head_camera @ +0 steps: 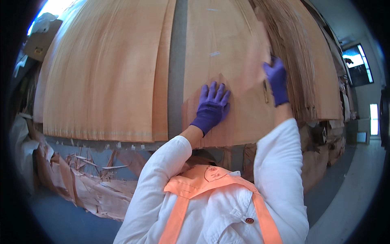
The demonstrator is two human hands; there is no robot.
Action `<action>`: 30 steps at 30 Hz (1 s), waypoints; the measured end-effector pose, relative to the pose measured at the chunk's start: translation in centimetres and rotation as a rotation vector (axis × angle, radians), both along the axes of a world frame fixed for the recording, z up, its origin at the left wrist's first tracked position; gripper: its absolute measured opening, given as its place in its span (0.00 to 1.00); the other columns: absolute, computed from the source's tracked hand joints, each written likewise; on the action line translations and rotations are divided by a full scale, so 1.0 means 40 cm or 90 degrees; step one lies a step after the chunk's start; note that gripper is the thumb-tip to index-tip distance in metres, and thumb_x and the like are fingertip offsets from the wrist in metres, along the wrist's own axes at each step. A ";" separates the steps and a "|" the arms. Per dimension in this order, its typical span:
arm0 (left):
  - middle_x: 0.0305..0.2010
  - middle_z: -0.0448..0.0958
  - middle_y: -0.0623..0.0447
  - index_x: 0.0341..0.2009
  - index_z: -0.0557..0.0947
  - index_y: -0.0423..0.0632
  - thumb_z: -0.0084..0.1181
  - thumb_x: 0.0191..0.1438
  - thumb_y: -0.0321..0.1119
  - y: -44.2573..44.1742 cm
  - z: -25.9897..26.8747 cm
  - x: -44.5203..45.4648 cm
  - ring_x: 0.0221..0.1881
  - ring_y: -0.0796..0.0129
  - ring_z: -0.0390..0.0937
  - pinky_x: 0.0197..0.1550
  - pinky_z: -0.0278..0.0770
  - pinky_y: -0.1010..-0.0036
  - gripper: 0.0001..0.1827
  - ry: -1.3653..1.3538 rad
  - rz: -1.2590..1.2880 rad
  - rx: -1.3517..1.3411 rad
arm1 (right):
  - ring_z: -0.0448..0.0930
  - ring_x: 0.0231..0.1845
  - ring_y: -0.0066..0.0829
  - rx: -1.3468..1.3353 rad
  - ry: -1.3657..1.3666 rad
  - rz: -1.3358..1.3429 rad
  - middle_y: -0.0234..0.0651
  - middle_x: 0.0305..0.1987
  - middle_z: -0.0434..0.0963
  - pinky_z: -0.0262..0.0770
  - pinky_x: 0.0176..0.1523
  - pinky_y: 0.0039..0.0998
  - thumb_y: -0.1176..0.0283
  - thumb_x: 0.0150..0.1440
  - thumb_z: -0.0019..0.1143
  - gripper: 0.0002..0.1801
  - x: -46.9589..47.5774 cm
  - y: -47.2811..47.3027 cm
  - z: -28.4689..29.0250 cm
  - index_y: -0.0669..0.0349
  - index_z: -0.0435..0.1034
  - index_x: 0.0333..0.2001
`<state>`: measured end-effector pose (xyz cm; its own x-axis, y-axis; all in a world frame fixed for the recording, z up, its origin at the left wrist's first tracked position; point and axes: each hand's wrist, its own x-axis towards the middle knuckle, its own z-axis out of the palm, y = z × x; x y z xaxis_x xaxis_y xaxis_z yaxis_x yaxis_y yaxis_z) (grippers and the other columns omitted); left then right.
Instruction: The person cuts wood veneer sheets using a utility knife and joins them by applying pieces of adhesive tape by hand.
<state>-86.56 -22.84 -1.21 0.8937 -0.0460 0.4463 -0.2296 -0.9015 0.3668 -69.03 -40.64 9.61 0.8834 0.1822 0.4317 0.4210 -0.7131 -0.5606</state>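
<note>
My left hand, in a purple glove, lies flat with spread fingers on a reddish piece of wood veneer. This piece rests on a paler veneer sheet that bears small whitish strips. To the right, my right hand, also gloved in purple, is curled at the edge of a thin pinkish veneer piece raised above the sheet and blurred by motion. Something dark shows at the right fingers, too blurred to name. Just below the raised piece is a narrow dark and yellowish mark or object.
A wide veneer stack lies left, beyond a grey strip of tabletop. Ragged-edged veneer sheets are piled at the right. Torn veneer scraps hang below the front edge. A cardboard box stands far left.
</note>
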 end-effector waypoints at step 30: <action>0.63 0.63 0.44 0.58 0.68 0.51 0.38 0.57 0.47 -0.061 0.132 -0.111 0.60 0.46 0.61 0.58 0.58 0.53 0.26 0.060 -0.040 0.215 | 0.78 0.30 0.45 -0.158 -0.150 -0.499 0.45 0.29 0.77 0.73 0.32 0.38 0.57 0.55 0.53 0.15 -0.885 -0.936 0.225 0.57 0.74 0.37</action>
